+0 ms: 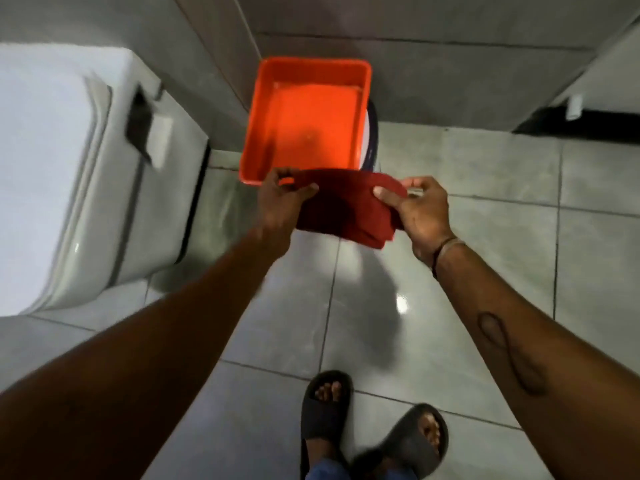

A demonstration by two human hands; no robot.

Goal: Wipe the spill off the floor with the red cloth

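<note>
Between both hands, dark red cloth (341, 209) (folded, sagging), above floor.

Dim, flat indoor light, greyish cast. Small bright glare spot on the glossy floor (401, 304) tiles near centre, soft dark shadow just left of it. White toilet tank (45, 161) at left is blown out and motion-blurred. Whole frame soft. Wide-angle bending: tile lines curve toward the edges, forearms stretched at bottom corners.

We hold the dark red cloth (341, 211) up with our left hand (282, 199) and right hand (420, 211), near a square orange plastic tub (306, 121).
</note>
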